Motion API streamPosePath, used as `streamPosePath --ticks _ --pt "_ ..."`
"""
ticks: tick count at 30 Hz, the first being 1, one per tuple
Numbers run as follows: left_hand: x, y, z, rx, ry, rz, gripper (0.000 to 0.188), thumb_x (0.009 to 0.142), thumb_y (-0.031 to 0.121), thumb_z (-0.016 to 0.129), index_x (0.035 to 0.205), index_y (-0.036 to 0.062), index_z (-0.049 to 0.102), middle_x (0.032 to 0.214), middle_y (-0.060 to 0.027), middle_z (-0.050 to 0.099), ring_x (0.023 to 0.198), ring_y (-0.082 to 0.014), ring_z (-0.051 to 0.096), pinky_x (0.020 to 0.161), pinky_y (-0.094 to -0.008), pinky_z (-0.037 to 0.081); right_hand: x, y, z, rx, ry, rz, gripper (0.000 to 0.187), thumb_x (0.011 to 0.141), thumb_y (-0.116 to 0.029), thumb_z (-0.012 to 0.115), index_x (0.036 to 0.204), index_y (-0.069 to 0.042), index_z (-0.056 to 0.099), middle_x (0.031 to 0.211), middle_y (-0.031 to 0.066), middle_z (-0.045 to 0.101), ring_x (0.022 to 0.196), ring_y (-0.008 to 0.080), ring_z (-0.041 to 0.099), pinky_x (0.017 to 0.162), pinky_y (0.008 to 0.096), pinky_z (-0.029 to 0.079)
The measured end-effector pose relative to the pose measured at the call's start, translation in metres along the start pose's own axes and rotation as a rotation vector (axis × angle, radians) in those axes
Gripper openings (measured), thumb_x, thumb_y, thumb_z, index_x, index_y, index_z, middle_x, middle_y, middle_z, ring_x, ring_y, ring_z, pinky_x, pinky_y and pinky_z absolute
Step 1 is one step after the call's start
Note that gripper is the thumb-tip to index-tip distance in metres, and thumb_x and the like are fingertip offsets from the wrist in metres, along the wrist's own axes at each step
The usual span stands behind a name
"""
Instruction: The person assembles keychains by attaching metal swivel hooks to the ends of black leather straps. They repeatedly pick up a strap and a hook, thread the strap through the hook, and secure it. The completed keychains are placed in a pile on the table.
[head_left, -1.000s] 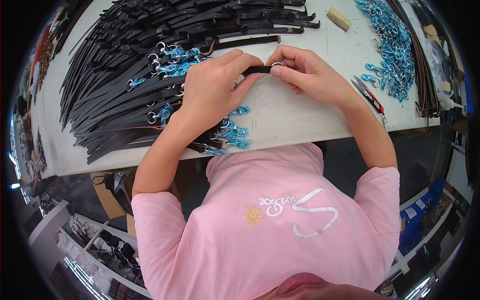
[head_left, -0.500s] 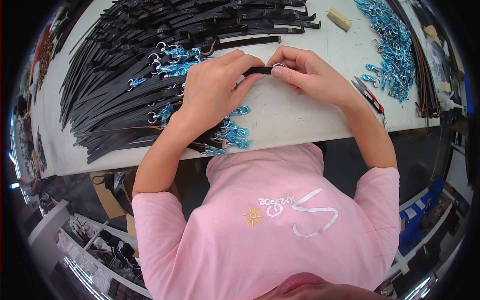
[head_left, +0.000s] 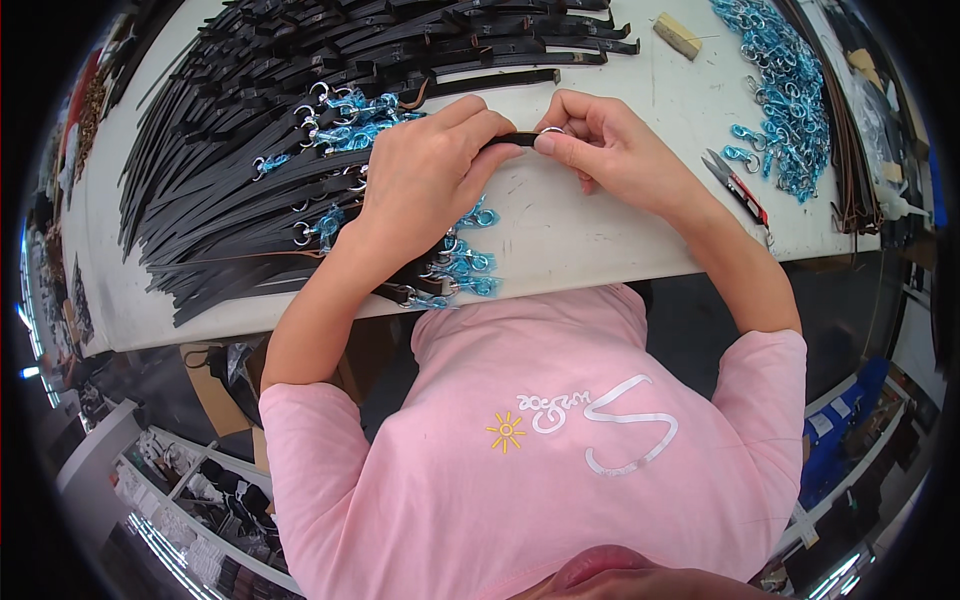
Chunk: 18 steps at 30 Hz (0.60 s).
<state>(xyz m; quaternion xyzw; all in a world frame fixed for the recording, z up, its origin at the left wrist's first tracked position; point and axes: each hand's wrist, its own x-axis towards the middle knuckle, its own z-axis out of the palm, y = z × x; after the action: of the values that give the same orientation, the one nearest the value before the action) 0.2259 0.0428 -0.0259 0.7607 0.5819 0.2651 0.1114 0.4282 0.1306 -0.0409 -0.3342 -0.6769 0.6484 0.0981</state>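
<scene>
Spreading below the left grip (head_left: 425, 165) and the right grip (head_left: 615, 150), a pale desk (head_left: 600, 235) fills much of the upper view. Nearer the body than both grips comes the person's pink shirt (head_left: 530, 400). A broad heap of black straps (head_left: 240, 210) lies to the left of the left grip and stretches beyond it toward the far side. Well to the right of the right grip, a bundle of brown straps (head_left: 850, 170) lies along the side, and between it and that grip is a pile of blue-wrapped metal clasps (head_left: 790, 120). Smaller clusters of blue-wrapped clasps (head_left: 355, 130) sit among the black straps around the left grip, some just left of its knuckles, others nearer the body beside its forearm. To the right of the right grip, close to its forearm, lie red-and-black snips (head_left: 738, 190), blades pointing away from the body. A tan block (head_left: 678, 36) rests beyond the right grip. A short visible length of held strap (head_left: 514, 140) spans the two grips: the left one is closed on it between fingers and thumb, while the right one pinches its end, where a metal ring (head_left: 551, 131) shows against the fingers.
</scene>
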Motion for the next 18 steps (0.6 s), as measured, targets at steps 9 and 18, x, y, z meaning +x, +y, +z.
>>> streamPosePath --ticks 9,18 --pt "0.0033 0.0030 -0.0052 -0.080 -0.033 -0.031 0.015 0.083 0.015 0.074 0.090 0.0026 0.070 0.079 -0.0073 0.063 0.060 -0.0245 0.060 0.054 -0.0303 0.045 0.0007 -0.0013 0.0030 -0.038 0.044 0.002 0.019 0.095 -0.023 0.062 0.097 -0.004 0.060 0.073 -0.0022 0.057 0.064 0.0047 0.049 0.054 0.0225 0.042" --pt "0.0035 0.0058 0.0004 -0.075 -0.024 -0.036 0.013 0.085 0.019 0.070 0.085 0.0054 0.071 0.077 -0.0063 0.065 0.061 -0.0252 0.062 0.055 -0.0349 0.047 0.0005 -0.0013 0.0031 -0.107 0.002 -0.050 0.018 0.098 -0.020 0.059 0.101 -0.003 0.060 0.078 -0.0016 0.060 0.067 0.0048 0.051 0.058 0.0225 0.046"
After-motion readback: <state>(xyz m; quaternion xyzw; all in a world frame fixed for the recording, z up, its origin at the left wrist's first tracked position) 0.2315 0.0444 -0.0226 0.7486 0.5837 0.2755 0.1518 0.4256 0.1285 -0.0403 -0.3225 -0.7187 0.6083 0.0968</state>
